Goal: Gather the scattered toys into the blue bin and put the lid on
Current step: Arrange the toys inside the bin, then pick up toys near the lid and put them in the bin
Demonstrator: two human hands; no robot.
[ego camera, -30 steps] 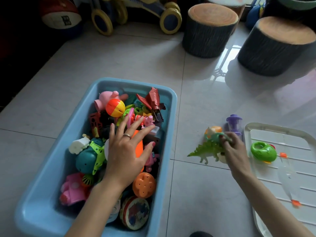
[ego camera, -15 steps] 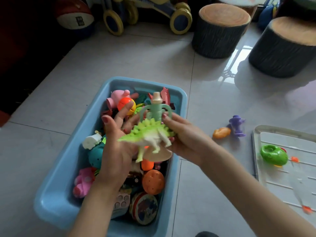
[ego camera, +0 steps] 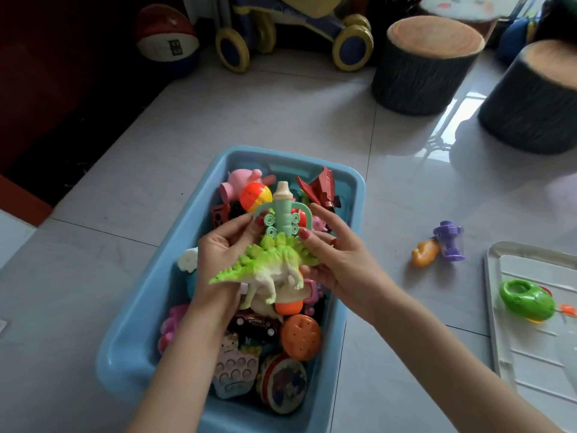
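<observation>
Both hands, left (ego camera: 218, 260) and right (ego camera: 340, 264), gripping a green dinosaur (ego camera: 271, 265) and a mint bottle toy (ego camera: 282, 214) together over the middle of the full blue bin (ego camera: 137, 323). On pale glossy floor tiles (ego camera: 281, 120): orange toy (ego camera: 424, 253) and purple toy (ego camera: 449, 242) right of the bin, white lid (ego camera: 530, 354) at the right edge carrying a green toy (ego camera: 526, 298). Beyond, two stump stools (ego camera: 427, 64), a stroller (ego camera: 290, 29), a ball (ego camera: 167, 39).

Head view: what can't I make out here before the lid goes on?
- Lid: cut off by the right edge, so its full shape is unseen.
- Bin contents: the middle is hidden behind both hands and the dinosaur.
- Bin's near rim: cut off by the bottom edge.
- Print on the round toy: too blurred.
</observation>
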